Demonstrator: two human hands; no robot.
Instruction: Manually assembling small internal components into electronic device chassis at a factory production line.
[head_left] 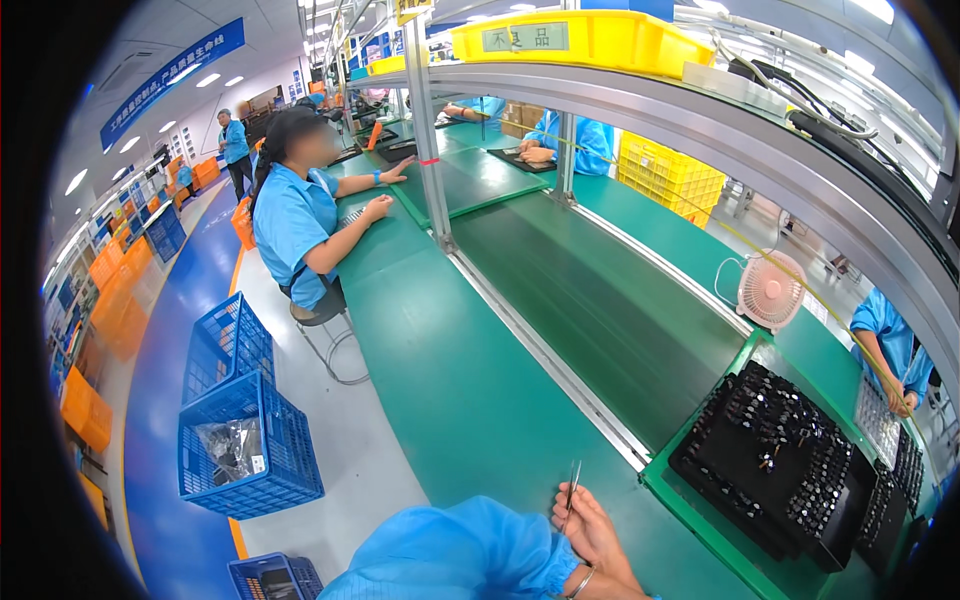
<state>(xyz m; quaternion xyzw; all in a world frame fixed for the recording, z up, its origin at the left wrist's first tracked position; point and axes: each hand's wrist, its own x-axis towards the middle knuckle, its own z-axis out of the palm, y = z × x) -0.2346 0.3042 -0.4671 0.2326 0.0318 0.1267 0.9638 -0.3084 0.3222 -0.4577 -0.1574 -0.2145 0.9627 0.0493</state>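
My right hand [594, 532] is closed around slim metal tweezers [573, 482], held upright with the tips pointing away from me. It is over the green bench top [480, 400], close to the lower edge of the view. From the lower left my blue-sleeved left arm [450, 550] crosses toward it, with a bracelet [583, 582] at the wrist. My left hand [603, 591] is mostly cut off by the lower edge, so its fingers are hidden. On the right is a black tray [745, 475] holding many small shiny dark parts.
Beyond a metal rail runs a green conveyor belt [590, 300]. A metal post [428, 150] and overhead shelf with a yellow bin [560, 38] stand above. Blue crates [250, 450] are on the floor at left. A co-worker [300, 210] sits further along; a pink fan [771, 290] stands across.
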